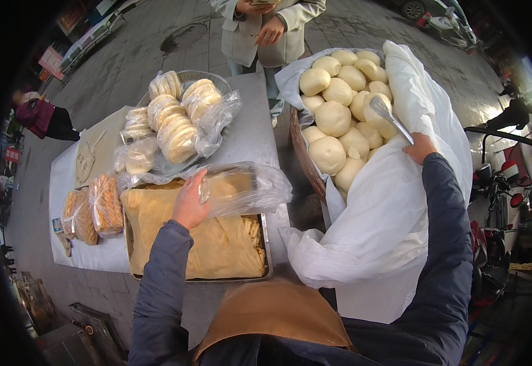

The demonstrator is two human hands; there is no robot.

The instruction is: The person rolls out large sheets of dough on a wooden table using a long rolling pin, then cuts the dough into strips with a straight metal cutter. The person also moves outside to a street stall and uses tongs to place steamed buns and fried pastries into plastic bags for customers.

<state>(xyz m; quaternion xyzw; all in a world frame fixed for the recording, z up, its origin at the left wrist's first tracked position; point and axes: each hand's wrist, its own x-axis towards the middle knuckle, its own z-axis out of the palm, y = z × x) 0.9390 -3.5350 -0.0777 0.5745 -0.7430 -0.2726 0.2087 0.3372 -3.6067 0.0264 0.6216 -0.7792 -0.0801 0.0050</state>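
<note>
My left hand (192,200) grips the edge of a clear plastic bag (268,188), stretched to the right above a metal tray (266,256). Whether the bag holds anything is hard to tell. The tray contains layered flatbread under a tan sheet (169,244); cut layers show at its right side. My right hand (419,148) holds metal tongs (391,119), their tips against a pale steamed bun (375,112). Several round buns (333,118) fill a cloth-lined basket (300,148). White cloth (362,233) covers the basket's near and right parts.
Bagged stacks of round flatbreads (176,137) stand on the metal table (252,119). Bags of fried twisted snacks (105,206) lie at its left. A person in a pale coat (266,36) stands across the table, holding a phone. Motorbikes (494,192) are at the right.
</note>
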